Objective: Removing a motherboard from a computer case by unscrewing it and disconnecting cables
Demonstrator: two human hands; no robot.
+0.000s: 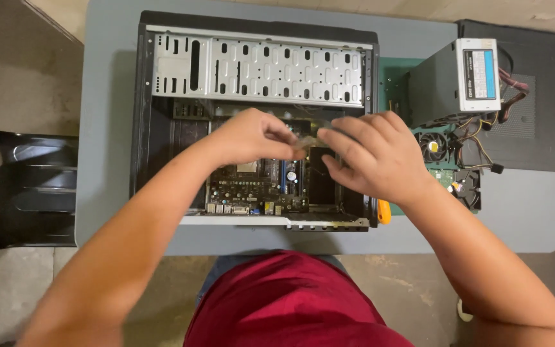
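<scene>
An open black computer case (pixel 162 122) lies on its side on a grey table (pixel 107 160). Inside it sits a motherboard (pixel 255 186) below a perforated metal drive cage (pixel 258 67). My left hand (pixel 252 135) and my right hand (pixel 377 154) meet above the board. Both pinch a small, blurred, pale part (pixel 309 140) between their fingertips. What the part is cannot be made out.
A power supply unit (pixel 457 80) with loose cables stands on the table to the right of the case, beside a cooling fan (pixel 433 144) and a green circuit board (pixel 448 180). An orange tool handle (pixel 383 211) lies by the case. A black chair (pixel 30 186) stands at the left.
</scene>
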